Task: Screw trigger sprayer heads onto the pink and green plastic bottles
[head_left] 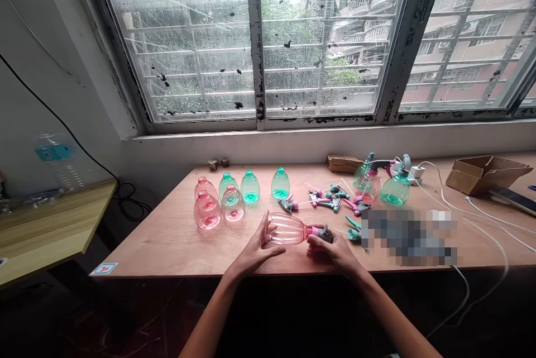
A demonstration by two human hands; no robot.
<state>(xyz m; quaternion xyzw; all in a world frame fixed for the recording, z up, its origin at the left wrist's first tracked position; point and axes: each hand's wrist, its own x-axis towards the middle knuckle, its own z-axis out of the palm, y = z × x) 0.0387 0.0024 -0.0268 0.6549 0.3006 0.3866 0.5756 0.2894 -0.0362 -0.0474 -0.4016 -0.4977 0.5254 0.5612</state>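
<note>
A pink see-through spray bottle (288,229) lies sideways between my hands, just above the front of the table. My left hand (258,243) is wrapped around its base end. At the neck, my right hand (331,247) grips the grey and pink spray head (320,232), which sits on the bottle's mouth; whether it is screwed tight I cannot tell. Beyond my hands lie several loose spray heads (330,201) in pink, teal and grey. A teal spray head (354,230) lies right of my right hand.
Pink bottles (207,211) and green bottles (250,187) without heads stand at left. Bottles with heads (396,187) stand at right, near a power strip (416,173) and white cables (498,235). An open cardboard box (481,176) is farther right. A blurred patch hides part of the table.
</note>
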